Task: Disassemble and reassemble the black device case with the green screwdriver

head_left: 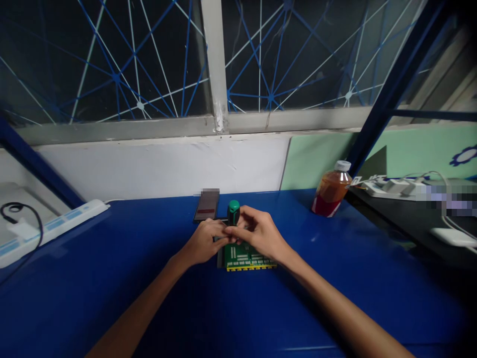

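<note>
A screwdriver (233, 212) with a green and black handle stands upright, handle up, above a green circuit board (246, 259) with yellow connectors along its near edge. My right hand (263, 233) is closed, thumb and fingers around the lower part of the handle. From the other side, my left hand (204, 241) meets it with fingers pressed together just below the handle. Whatever the left fingers pinch is hidden, as is the screwdriver's tip. Both hands cover the far part of the board, which lies on the blue table (223, 313).
A dark phone (207, 205) lies behind my left hand. To the right stands a bottle of brown drink (331, 191). White power strips (55, 231) with cables lie at left and on a black surface (406, 219) at right. A wall and window close off the back.
</note>
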A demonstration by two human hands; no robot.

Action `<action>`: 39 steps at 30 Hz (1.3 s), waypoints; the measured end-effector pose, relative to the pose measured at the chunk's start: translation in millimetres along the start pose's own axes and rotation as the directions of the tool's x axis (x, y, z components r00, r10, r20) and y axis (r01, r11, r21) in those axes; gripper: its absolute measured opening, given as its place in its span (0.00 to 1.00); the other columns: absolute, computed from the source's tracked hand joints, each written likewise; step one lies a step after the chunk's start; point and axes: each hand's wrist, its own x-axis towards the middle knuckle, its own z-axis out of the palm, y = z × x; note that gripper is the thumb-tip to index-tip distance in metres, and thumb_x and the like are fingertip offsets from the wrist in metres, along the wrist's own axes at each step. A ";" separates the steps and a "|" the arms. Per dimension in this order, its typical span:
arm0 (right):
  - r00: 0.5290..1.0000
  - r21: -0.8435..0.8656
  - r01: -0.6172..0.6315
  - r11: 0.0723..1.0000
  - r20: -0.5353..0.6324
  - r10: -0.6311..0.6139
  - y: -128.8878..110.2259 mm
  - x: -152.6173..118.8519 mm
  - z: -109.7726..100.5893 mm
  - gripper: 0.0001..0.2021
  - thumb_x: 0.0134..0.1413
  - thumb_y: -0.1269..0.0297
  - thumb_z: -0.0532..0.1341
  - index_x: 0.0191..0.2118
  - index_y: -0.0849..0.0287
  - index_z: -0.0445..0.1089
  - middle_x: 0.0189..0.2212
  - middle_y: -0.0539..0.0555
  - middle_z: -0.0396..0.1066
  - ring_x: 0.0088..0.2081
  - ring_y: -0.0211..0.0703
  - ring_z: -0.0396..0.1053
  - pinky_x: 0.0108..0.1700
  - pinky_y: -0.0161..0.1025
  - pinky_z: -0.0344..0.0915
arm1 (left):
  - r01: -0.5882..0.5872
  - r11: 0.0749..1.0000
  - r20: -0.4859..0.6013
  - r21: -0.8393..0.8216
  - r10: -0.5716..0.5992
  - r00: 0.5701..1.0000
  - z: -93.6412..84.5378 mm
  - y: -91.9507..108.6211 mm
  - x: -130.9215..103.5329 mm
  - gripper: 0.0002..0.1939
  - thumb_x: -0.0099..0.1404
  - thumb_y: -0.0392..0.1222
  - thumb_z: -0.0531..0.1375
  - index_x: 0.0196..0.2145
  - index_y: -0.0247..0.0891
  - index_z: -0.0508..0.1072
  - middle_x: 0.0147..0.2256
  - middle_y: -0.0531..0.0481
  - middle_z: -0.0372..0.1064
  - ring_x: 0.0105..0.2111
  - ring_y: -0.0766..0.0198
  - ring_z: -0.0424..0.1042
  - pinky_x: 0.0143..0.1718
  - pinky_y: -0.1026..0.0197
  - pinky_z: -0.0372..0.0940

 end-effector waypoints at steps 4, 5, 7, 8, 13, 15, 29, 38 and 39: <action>0.999 0.083 -0.016 0.996 0.033 0.013 2.9 0.6 -1.3 0.12 0.50 0.57 0.65 0.36 0.59 0.66 0.24 0.50 0.72 0.26 0.39 0.73 0.28 0.36 0.68 | -0.002 1.000 0.004 -0.002 0.002 1.000 -0.8 1.2 0.7 0.10 0.64 0.39 0.57 0.28 0.41 0.76 0.31 0.54 0.77 0.36 0.62 0.73 0.40 0.59 0.59; 0.999 0.101 -0.017 0.995 0.039 0.013 3.0 0.5 -1.6 0.12 0.50 0.57 0.65 0.35 0.59 0.66 0.24 0.50 0.72 0.26 0.39 0.73 0.28 0.35 0.68 | 0.004 1.000 0.004 0.002 -0.004 1.000 -0.9 1.3 0.5 0.10 0.64 0.39 0.57 0.28 0.41 0.76 0.31 0.54 0.77 0.36 0.62 0.73 0.40 0.58 0.59; 0.999 0.124 -0.019 0.992 0.049 0.013 2.8 0.2 -2.1 0.13 0.49 0.56 0.65 0.35 0.59 0.66 0.24 0.50 0.72 0.26 0.39 0.74 0.28 0.35 0.68 | 0.012 1.000 0.003 0.009 -0.012 1.000 -0.9 1.1 -0.2 0.10 0.65 0.40 0.57 0.28 0.40 0.76 0.31 0.53 0.76 0.36 0.61 0.73 0.40 0.58 0.59; 0.998 0.130 -0.021 0.991 0.054 0.014 2.7 0.2 -2.3 0.13 0.49 0.56 0.65 0.35 0.59 0.66 0.25 0.50 0.72 0.26 0.39 0.74 0.28 0.35 0.68 | 0.012 1.000 0.003 0.011 -0.012 1.000 -0.9 1.0 -0.6 0.11 0.65 0.40 0.57 0.28 0.40 0.76 0.31 0.53 0.76 0.36 0.61 0.73 0.41 0.58 0.58; 0.996 0.132 -0.025 0.991 0.083 0.014 3.6 1.1 -2.7 0.13 0.50 0.57 0.64 0.38 0.59 0.67 0.25 0.50 0.73 0.24 0.38 0.73 0.27 0.35 0.67 | 0.024 1.000 0.003 0.007 -0.024 1.000 -1.4 1.5 -0.9 0.11 0.65 0.44 0.57 0.28 0.42 0.78 0.30 0.53 0.77 0.35 0.62 0.73 0.42 0.58 0.60; 0.997 0.110 -0.016 0.994 0.082 0.007 3.9 1.4 -2.4 0.12 0.52 0.58 0.63 0.39 0.59 0.67 0.26 0.51 0.73 0.25 0.38 0.73 0.27 0.35 0.67 | 0.029 1.000 -0.001 -0.001 -0.029 1.000 -1.8 2.0 -0.1 0.11 0.64 0.45 0.58 0.29 0.42 0.78 0.31 0.52 0.77 0.35 0.62 0.73 0.42 0.58 0.61; 0.999 -0.211 0.016 0.977 -0.026 -0.022 2.6 2.0 -3.3 0.12 0.53 0.54 0.62 0.29 0.59 0.68 0.20 0.48 0.66 0.23 0.36 0.64 0.25 0.35 0.58 | 0.076 0.995 -0.043 0.065 -0.074 0.996 8.7 -3.3 -1.6 0.08 0.61 0.45 0.60 0.32 0.40 0.77 0.30 0.52 0.74 0.32 0.62 0.71 0.36 0.59 0.62; 0.998 -0.252 0.045 0.967 -0.036 -0.056 1.9 2.7 -0.7 0.13 0.51 0.53 0.62 0.29 0.59 0.69 0.23 0.49 0.66 0.25 0.36 0.63 0.26 0.35 0.59 | 0.043 0.998 0.000 -0.046 -0.044 0.999 4.0 -2.1 -1.1 0.10 0.63 0.44 0.58 0.34 0.38 0.77 0.33 0.49 0.74 0.37 0.60 0.71 0.42 0.58 0.64; 0.998 -0.248 0.040 0.968 -0.035 -0.050 2.2 2.5 -0.3 0.12 0.52 0.54 0.62 0.31 0.59 0.70 0.24 0.49 0.67 0.26 0.37 0.64 0.26 0.35 0.59 | 0.047 0.997 -0.008 -0.058 -0.047 0.999 4.6 -2.2 -0.7 0.09 0.63 0.44 0.59 0.33 0.38 0.77 0.32 0.49 0.74 0.36 0.60 0.71 0.41 0.59 0.64</action>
